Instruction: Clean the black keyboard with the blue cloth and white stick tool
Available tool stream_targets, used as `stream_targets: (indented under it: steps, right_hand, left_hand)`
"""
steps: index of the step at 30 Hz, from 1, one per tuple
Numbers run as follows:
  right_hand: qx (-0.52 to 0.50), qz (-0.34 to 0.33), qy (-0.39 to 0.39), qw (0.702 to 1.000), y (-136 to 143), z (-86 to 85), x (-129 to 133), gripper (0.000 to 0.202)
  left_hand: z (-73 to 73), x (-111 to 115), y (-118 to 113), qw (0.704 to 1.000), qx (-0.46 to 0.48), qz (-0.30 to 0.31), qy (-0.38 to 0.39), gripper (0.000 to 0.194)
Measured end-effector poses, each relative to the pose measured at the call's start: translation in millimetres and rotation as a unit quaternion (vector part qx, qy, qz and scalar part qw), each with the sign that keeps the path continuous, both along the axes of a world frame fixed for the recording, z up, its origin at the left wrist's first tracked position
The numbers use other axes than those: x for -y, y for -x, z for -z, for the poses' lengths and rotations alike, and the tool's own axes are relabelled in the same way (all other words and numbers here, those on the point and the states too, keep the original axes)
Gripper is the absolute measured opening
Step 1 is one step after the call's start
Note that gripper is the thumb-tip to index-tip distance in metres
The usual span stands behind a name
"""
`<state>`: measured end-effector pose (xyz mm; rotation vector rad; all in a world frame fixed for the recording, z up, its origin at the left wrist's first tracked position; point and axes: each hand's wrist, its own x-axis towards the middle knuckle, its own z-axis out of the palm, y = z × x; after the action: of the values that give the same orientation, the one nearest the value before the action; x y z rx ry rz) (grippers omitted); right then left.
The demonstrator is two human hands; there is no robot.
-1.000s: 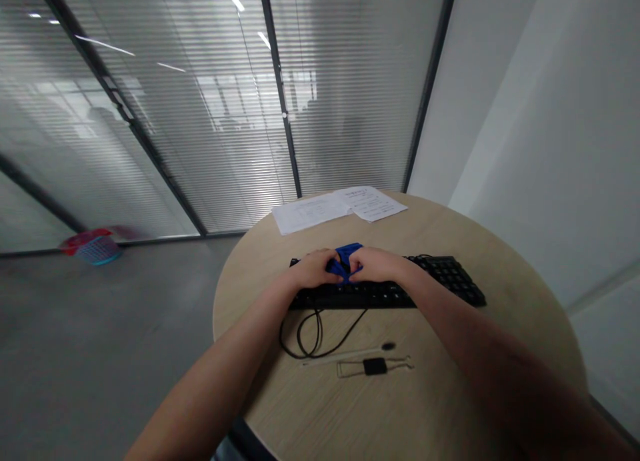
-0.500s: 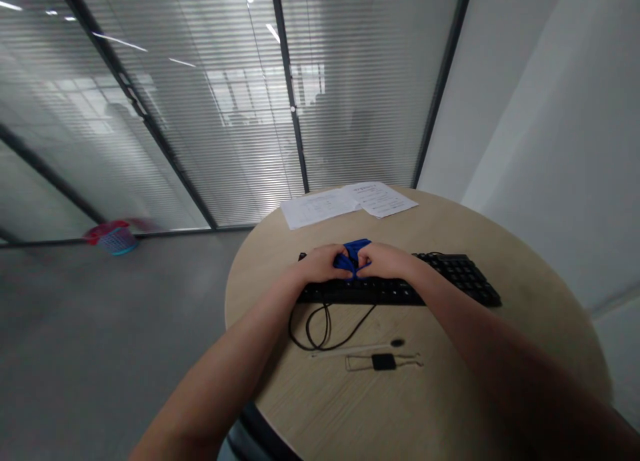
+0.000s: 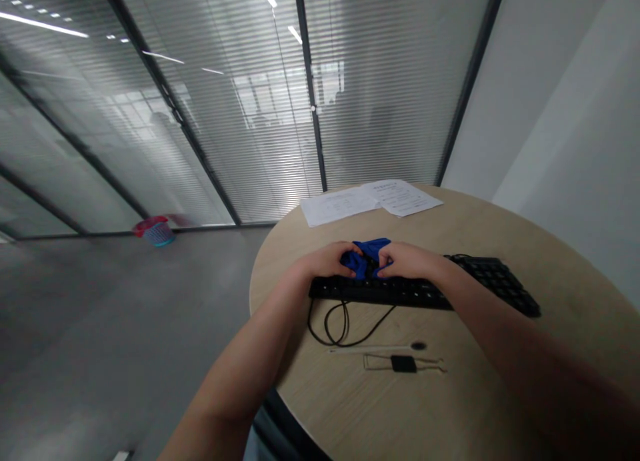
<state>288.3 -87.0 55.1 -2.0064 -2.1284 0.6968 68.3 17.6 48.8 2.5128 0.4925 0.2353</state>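
Note:
A black keyboard (image 3: 385,292) lies across the round wooden table, its number pad off to the right. Over its middle keys is a bunched blue cloth (image 3: 371,248). My left hand (image 3: 333,260) grips the left part of the cloth with bent fingers. Pinching the right part is my right hand (image 3: 405,260). Dark keys show in the gap between the two hands. In front of the keyboard curls its black cable (image 3: 345,324). Nearer to me lie a thin white stick with a dark bristled end (image 3: 418,346) and a black clip with long wire arms (image 3: 403,364).
Two overlapping printed sheets (image 3: 367,202) rest at the table's far edge. A red and blue basket (image 3: 157,231) stands on the floor at the left. Glass partitions with blinds (image 3: 260,114) rise behind the table, and a pale wall (image 3: 560,114) borders the right.
My hands have moved apart a little, and the blue cloth is spread wider, with more keys showing between them. The whole view has shifted, so everything appears farther right.

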Motion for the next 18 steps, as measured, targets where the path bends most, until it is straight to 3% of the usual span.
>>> stream_targets:
  steps: [10,12,15,18]
  right_hand:
    - [0.019,-0.003,0.000,1.000,5,-8.4,0,0.020]
    - [0.020,-0.005,0.000,1.000,5,-8.5,1,0.020]
    - [0.015,-0.004,-0.006,1.000,5,-7.8,2,0.019]
    - [-0.005,-0.009,-0.023,1.000,2,-6.3,4,0.019]
  left_hand:
    - [0.5,4,-4,0.998,0.005,-0.025,-0.050,0.063]
    - [1.7,6,-7,0.998,0.014,-0.022,-0.058,0.055]
    - [3.0,8,-13,0.996,0.034,-0.023,-0.081,0.028]
    - [3.5,3,-13,0.988,0.081,-0.073,-0.113,0.013]
